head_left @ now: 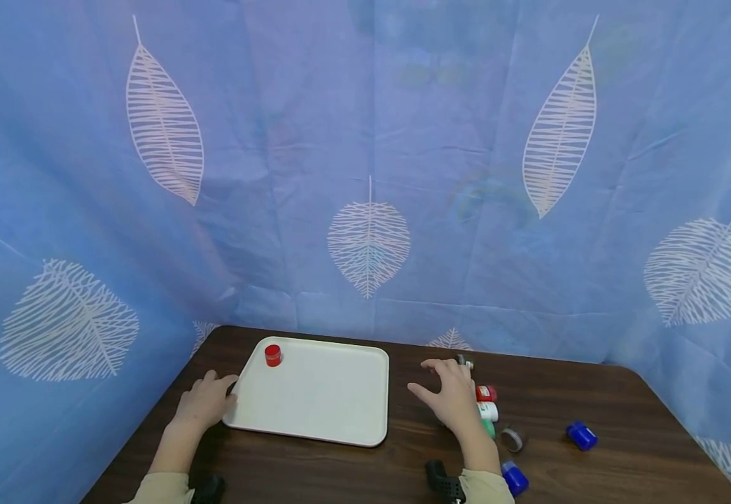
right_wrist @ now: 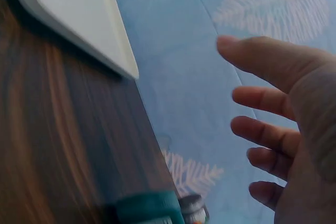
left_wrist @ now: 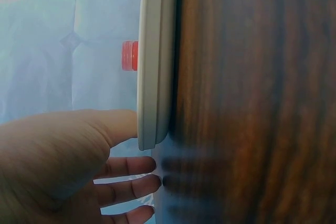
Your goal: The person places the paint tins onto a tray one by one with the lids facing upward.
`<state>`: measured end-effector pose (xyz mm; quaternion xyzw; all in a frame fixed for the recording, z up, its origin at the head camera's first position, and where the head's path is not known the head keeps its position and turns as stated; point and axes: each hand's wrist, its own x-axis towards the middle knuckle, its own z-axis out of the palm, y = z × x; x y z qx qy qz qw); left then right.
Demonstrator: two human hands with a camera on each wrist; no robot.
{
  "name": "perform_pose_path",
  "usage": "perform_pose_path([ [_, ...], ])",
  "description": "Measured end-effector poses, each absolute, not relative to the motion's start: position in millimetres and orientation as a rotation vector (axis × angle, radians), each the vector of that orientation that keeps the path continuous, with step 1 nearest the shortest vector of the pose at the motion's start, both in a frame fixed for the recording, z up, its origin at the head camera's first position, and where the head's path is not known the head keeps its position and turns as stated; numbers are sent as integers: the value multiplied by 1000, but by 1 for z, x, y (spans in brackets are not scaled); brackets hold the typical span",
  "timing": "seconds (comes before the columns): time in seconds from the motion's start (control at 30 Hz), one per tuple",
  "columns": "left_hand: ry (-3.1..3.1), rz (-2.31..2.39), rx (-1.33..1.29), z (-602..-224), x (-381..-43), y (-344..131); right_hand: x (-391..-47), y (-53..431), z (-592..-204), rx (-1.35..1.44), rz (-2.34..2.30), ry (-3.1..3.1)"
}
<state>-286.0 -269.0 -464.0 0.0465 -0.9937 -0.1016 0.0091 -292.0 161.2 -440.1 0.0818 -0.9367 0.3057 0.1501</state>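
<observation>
We see a light-blue fabric curtain [head_left: 277,105] hanging, lightly creased, behind a dark-brown wood-grain counter [head_left: 548,399]. On the cloth, we find a long, narrow white leaf print [head_left: 165,122] left of a rounder white leaf print [head_left: 369,245].

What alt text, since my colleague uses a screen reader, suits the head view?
A person's left hand is at the left edge of a white tray bearing one red jar. The right hand, empty, hovers near scattered containers on a dark table.
</observation>
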Motion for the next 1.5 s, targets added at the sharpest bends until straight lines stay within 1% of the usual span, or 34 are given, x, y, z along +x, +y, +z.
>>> perform_pose_path([
  [0.3,-3099,-310,151,-462,-288,-267,-287,192,-437,188,844,-2840],
  [0.63,-3092,-307,144,-462,-289,-266,-283,206,-440,124,826,-2967],
  [0.97,-3048,-264,119,-458,-289,-265,-286,208,-436,51,724,-3089],
  [1.3,-2988,-216,96,-466,-285,-265,-285,207,-441,-9,729,-3145],
  [1.5,-3051,-320,33,-467,-279,-265,-284,202,-444,14,723,-3153],
])
